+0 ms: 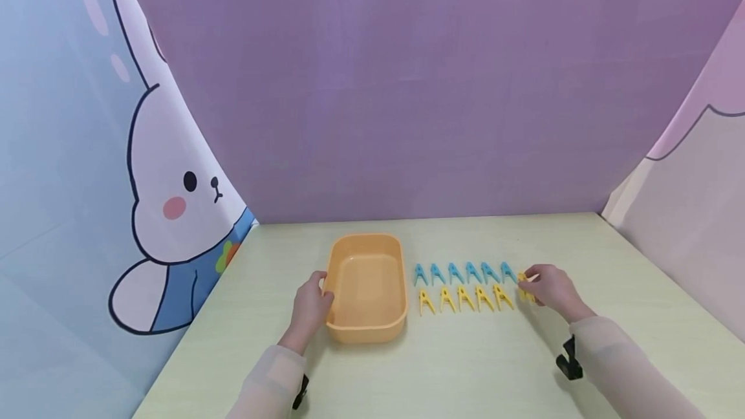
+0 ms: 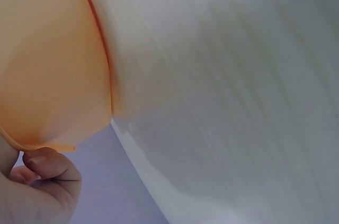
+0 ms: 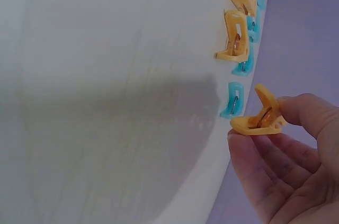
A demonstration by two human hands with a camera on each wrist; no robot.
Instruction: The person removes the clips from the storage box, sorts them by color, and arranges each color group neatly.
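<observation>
An orange plastic basin [image 1: 365, 328] stands on the table, its inside bare. My left hand [image 1: 310, 308] grips its left rim between thumb and fingers; the left wrist view shows the thumb [image 2: 47, 161] at the rim. At the right end of the rows, my right hand [image 1: 553, 288] pinches a yellow clothespin [image 3: 259, 121] between thumb and fingertips. Left of that hand stretch two rows: blue clothespins [image 1: 456, 273] behind and yellow clothespins [image 1: 464, 298] in front, all with their tips spread toward me. In the right wrist view a blue clothespin [image 3: 233, 99] is nearest the held one.
The pale table [image 1: 454, 374] carries the basin and both rows. A purple backdrop [image 1: 407, 89] rises behind its far edge. On the left is a panel with a cartoon rabbit [image 1: 169, 199], and on the right a pale panel [image 1: 692, 212].
</observation>
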